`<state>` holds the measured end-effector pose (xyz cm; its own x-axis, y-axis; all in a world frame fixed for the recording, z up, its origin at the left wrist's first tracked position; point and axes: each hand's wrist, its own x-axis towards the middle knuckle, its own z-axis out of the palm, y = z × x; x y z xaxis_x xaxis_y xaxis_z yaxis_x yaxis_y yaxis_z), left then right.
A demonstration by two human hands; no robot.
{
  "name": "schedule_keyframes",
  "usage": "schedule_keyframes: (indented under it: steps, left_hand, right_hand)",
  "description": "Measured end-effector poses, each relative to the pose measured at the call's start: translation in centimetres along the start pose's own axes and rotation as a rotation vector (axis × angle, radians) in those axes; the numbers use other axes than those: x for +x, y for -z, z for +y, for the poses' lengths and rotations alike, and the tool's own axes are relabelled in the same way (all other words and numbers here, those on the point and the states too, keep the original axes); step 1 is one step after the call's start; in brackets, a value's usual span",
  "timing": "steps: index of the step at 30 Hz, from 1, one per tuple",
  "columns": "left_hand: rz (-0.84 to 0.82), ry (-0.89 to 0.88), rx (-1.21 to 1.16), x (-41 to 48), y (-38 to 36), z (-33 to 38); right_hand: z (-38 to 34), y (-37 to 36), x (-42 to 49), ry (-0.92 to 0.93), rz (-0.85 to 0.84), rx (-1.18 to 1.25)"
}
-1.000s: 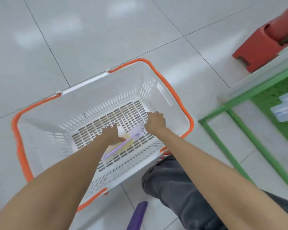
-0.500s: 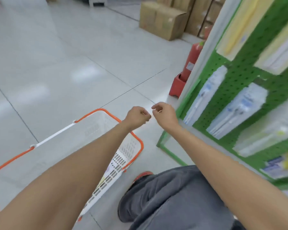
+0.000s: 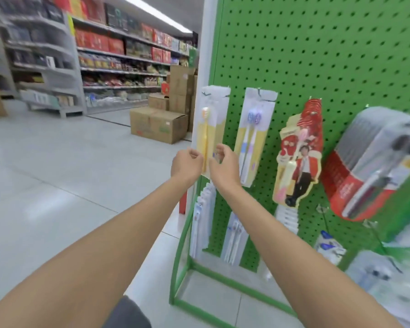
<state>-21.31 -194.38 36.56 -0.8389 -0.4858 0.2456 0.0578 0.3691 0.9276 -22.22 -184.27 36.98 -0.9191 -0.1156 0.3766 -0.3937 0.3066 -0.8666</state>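
A yellow toothbrush pack (image 3: 210, 121) hangs from a hook at the left edge of the green pegboard (image 3: 317, 55). Both my hands are raised to its lower end. My left hand (image 3: 187, 164) has curled fingers pinching the pack's left edge. My right hand (image 3: 224, 165) curls round the lower right edge, thumb toward the middle. The bottom of the pack is hidden behind my hands.
A pack with blue and purple toothbrushes (image 3: 253, 129) hangs just to the right, then a red pack (image 3: 301, 157) and bulky red-grey packs (image 3: 374, 166). More packs hang lower down. Cardboard boxes (image 3: 156, 124) and stocked shelves (image 3: 118, 67) stand across the tiled aisle.
My view has swung up from the white basket on the floor to the pegboard. Both hands left the basket, rose empty and now hold the hanging yellow pack.
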Motion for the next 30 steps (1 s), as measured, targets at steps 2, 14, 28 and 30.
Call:
schedule_keyframes:
  steps: [2, 14, 28, 30]
  left_hand:
    - [0.096, -0.018, 0.029, 2.1, 0.1, 1.5]
    - [0.101, -0.085, -0.047, 7.9, -1.5, 4.0]
    - [0.122, 0.11, -0.089, 6.3, 0.6, 1.7]
    - [0.101, 0.154, -0.163, 5.3, 0.9, 0.2]
  right_hand:
    - [-1.0, -0.2, 1.8, 0.027, 0.022, 0.012]
    - [-3.2, -1.6, 6.7, 0.02, 0.141, 0.017]
    - [-3.2, -2.9, 5.6, 0.111, 0.094, -0.096]
    - [-2.4, -2.8, 4.2, 0.051, 0.007, -0.089]
